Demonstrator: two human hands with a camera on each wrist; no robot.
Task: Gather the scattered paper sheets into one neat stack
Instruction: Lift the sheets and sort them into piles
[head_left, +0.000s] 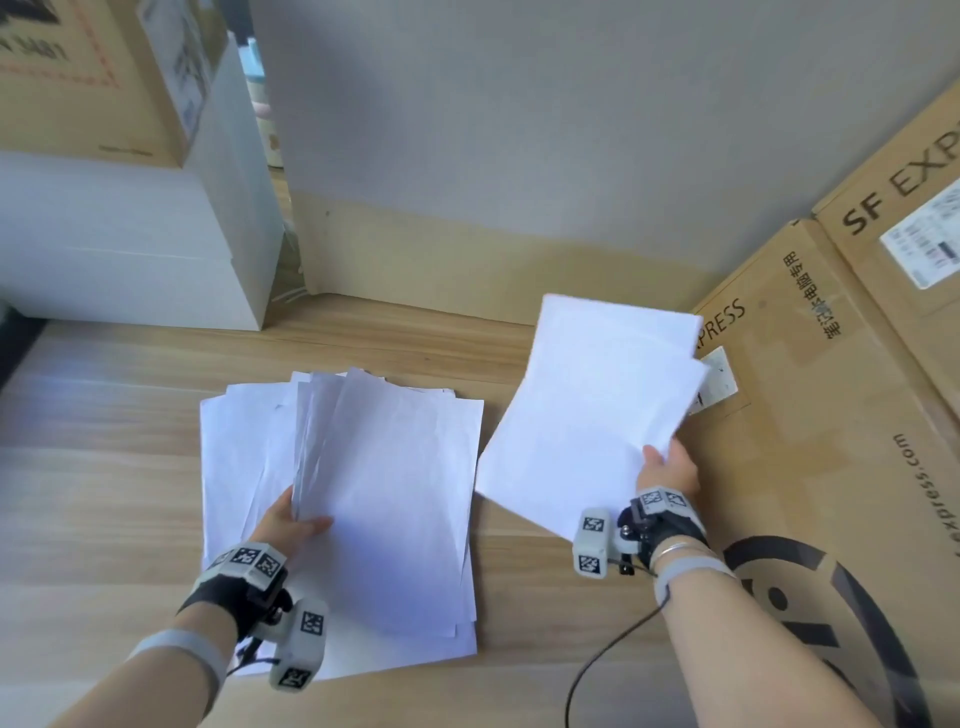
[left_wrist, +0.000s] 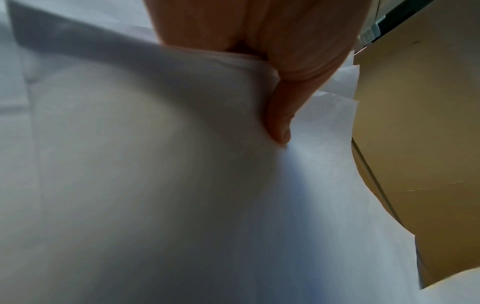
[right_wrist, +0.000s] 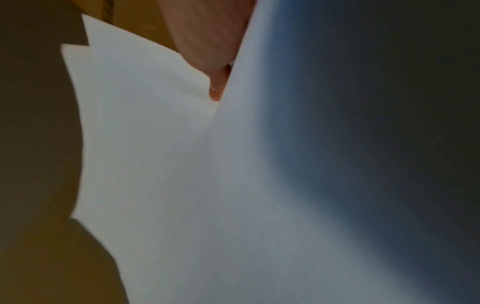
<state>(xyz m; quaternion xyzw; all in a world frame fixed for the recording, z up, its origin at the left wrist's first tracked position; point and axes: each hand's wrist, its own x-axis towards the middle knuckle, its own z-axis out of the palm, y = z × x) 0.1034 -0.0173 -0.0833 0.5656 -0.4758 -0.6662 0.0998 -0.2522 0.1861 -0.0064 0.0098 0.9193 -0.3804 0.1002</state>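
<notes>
A loose pile of white paper sheets (head_left: 415, 597) lies on the wooden table (head_left: 104, 467), its edges uneven. My left hand (head_left: 296, 519) grips a bundle of sheets (head_left: 384, 467) at its near left corner, tilted up above the pile; in the left wrist view the thumb (left_wrist: 280, 123) presses on that paper (left_wrist: 155, 185). My right hand (head_left: 667, 465) pinches a few sheets (head_left: 592, 410) by their near right corner and holds them in the air to the right of the pile. In the right wrist view a finger (right_wrist: 215, 92) shows between those sheets (right_wrist: 155, 164).
Large brown cardboard boxes (head_left: 841, 405) fill the right side. White boxes (head_left: 130, 249) with a brown carton (head_left: 78, 78) on top stand at the back left. A grey wall panel (head_left: 519, 130) closes the back. A black cable (head_left: 608, 654) trails from my right wrist.
</notes>
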